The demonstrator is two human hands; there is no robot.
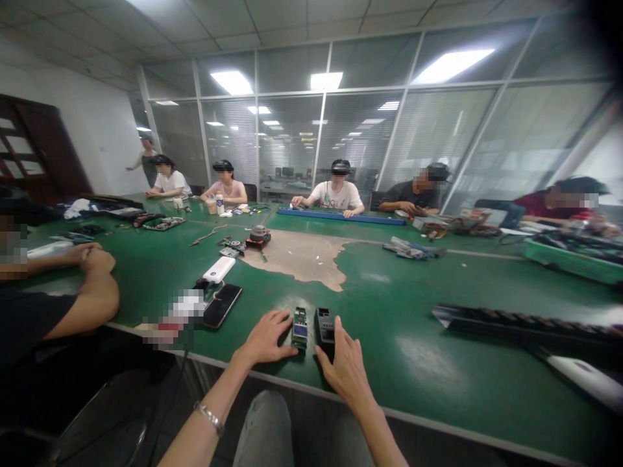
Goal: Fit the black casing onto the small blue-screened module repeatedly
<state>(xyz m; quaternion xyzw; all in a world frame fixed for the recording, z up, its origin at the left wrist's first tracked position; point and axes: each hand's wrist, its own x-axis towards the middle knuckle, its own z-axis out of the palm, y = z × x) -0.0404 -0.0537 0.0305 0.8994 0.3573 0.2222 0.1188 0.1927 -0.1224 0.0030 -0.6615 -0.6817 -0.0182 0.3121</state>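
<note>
Left hand (265, 337) near circuit board (300, 328); right hand (344, 371), black device (324, 329); phone (222, 305) leftward

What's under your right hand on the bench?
The lower end of a black handheld device runs under the right hand; that covered end cannot be seen. Its upper end and the green workbench around it show.
</note>
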